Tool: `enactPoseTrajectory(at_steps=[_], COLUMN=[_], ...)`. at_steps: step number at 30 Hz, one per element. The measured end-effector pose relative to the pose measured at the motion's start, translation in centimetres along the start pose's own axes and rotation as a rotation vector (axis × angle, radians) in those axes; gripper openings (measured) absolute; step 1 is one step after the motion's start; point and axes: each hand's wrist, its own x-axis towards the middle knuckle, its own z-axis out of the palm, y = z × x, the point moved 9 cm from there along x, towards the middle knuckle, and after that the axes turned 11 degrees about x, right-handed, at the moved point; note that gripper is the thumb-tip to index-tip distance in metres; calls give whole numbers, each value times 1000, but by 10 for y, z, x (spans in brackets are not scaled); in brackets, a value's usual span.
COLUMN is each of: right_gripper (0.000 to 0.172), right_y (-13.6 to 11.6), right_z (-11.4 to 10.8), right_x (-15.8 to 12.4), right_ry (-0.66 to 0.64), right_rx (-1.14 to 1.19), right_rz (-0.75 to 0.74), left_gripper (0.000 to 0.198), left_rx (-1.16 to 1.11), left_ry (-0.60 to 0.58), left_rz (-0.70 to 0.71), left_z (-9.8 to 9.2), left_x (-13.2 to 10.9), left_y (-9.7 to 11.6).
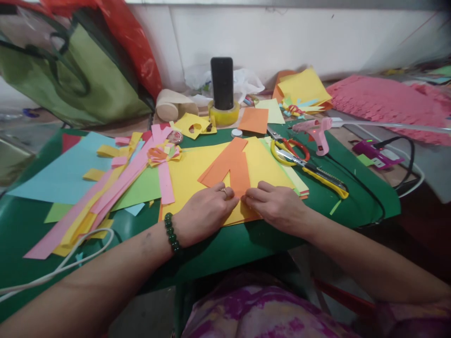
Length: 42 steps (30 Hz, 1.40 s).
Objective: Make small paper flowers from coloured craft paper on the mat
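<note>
Both hands meet at the near end of an orange paper strip (pixel 240 171) lying on yellow sheets (pixel 190 164). My left hand (pixel 207 211), with a ring and a green bead bracelet (pixel 171 232), has its fingers closed on the strip's left side. Opposite it, my right hand (pixel 278 206) pinches the right side, its fingertips almost touching the left ones. A second orange strip (pixel 221 162) slants beside the first, and the two come close at the far end. Just left of them sits a paper flower (pixel 164 155) on a pink strip (pixel 165 183).
Right of the sheets lie scissors (pixel 283 152), a yellow utility knife (pixel 326 178) and a pink glue gun (pixel 319 134) with its cord. Pink and yellow strips (pixel 105 202) spread over the left. At the back a phone (pixel 221 84) stands by a tape roll (pixel 223 115).
</note>
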Motion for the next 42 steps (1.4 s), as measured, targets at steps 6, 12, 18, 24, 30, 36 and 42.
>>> enactPoseTrajectory(at_steps=[6,12,18,24,30,36,42], right_gripper=[25,21,22,24,25,26,47], right_y=[-5,7,-7,4,18,24,30], right_z=[-3,-21,-12,2,-53,-60,-46], right_x=[-12,-19,15,24,19,28,23], right_ry=[28,142,-24,-135,344,361,385], right_rx=[-103,11,-31,-51,581,1137,1126], right_rz=[-65,83,25,110,223,394,531], left_gripper=[20,15,34,43,40,41,42], left_rx=[-30,-151,-359,-519,-943,-1519,-1540], left_ry=[-36,-48,99,281,361,234,268], left_rz=[-1,-85,-303,-328,-401,-428,-503], left_z=[0,0,3,2,-12,-3,1], left_x=[-2,-2,-8,-14,-18,-18,-21], left_y=[1,-9,-32,-45,-60,-47,-51])
